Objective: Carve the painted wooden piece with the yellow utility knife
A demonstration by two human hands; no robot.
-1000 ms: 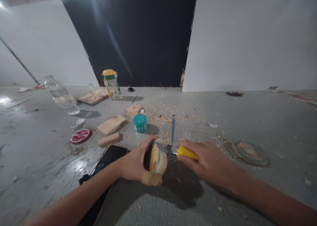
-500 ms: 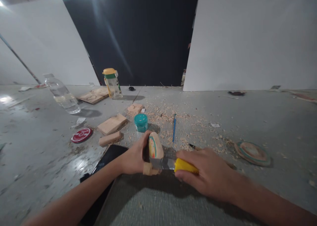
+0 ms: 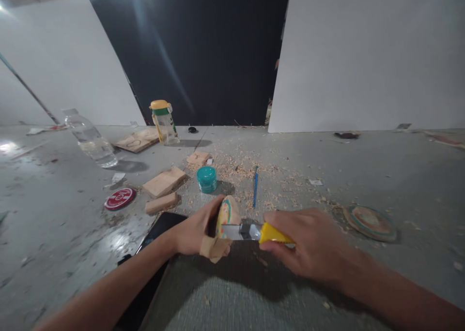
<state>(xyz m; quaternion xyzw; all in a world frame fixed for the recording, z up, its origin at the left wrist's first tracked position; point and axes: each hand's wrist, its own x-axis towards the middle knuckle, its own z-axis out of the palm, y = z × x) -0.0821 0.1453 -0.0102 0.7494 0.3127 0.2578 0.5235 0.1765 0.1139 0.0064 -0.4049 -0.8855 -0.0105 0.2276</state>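
Observation:
My left hand [image 3: 196, 232] is closed around a small piece of wood [image 3: 232, 210] whose face carries painted teal, yellow and red marks. A strip of tan tape or cloth [image 3: 214, 248] wraps the thumb side of that hand. My right hand [image 3: 308, 241] grips a utility knife by its yellow handle [image 3: 274, 235]. The knife's wide blade [image 3: 240, 232] points left and lies against the lower part of the wood piece. Fingers of the left hand behind the wood are partly hidden.
A teal jar [image 3: 207, 180] stands just beyond my left hand. Wood blocks [image 3: 164, 182], a red lid [image 3: 120, 198] and a clear bottle [image 3: 90, 140] are to the left. A blue stick [image 3: 255, 188] lies among shavings. A round wooden disc [image 3: 369, 223] rests at right.
The knife and my right hand have moved slightly up and to the right. The wood piece has tilted a little in my left hand.

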